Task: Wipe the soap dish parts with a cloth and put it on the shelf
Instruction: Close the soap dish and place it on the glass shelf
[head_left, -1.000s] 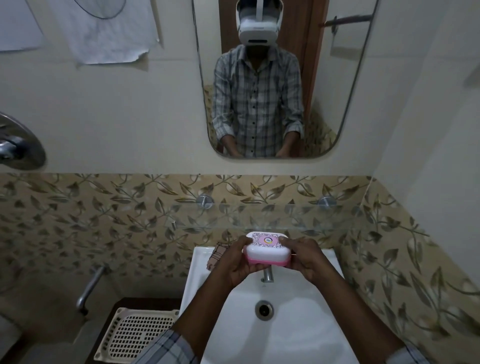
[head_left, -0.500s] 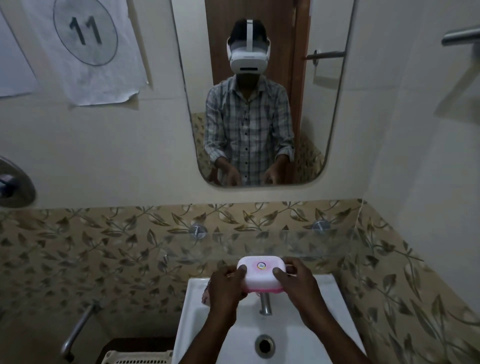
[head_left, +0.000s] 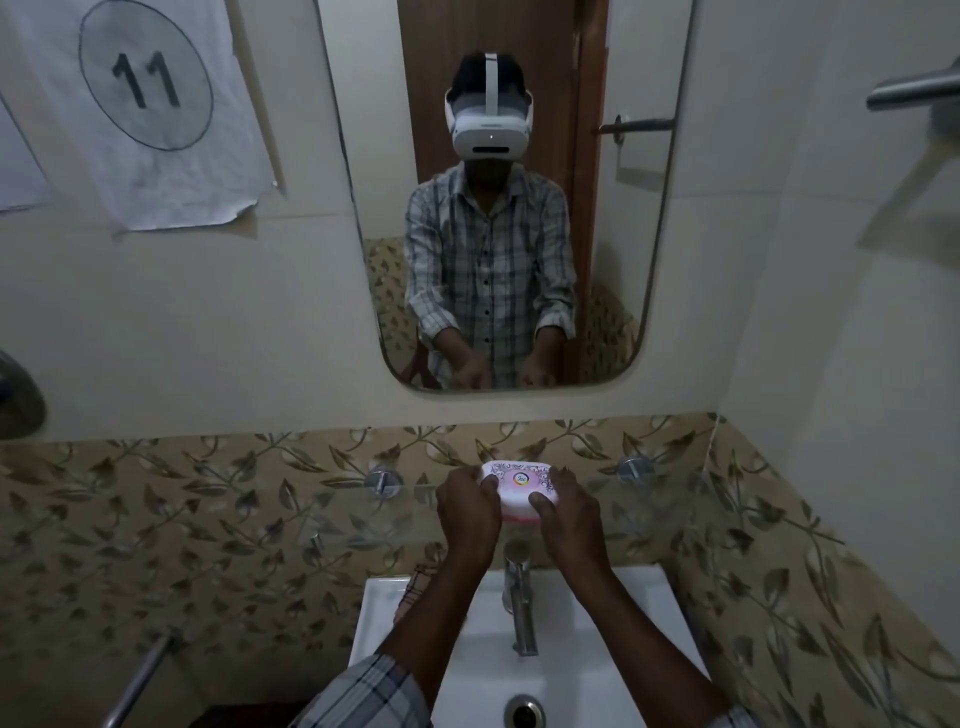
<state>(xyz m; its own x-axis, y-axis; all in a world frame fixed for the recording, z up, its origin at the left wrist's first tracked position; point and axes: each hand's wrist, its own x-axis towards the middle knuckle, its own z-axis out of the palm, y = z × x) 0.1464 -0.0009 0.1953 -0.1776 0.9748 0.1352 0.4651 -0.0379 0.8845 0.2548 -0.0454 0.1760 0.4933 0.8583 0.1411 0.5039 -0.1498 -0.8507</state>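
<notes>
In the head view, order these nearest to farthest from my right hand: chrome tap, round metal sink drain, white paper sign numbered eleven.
1. Chrome tap, directly below the right hand.
2. Round metal sink drain, lower, near the bottom edge.
3. White paper sign numbered 11, far off at top left.

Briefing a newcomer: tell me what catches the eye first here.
The left hand and right hand grip a pink-and-white soap dish at the glass shelf above the white sink. The wall mirror above reflects a white headset; a paper marked 11 hangs upper left.
</notes>
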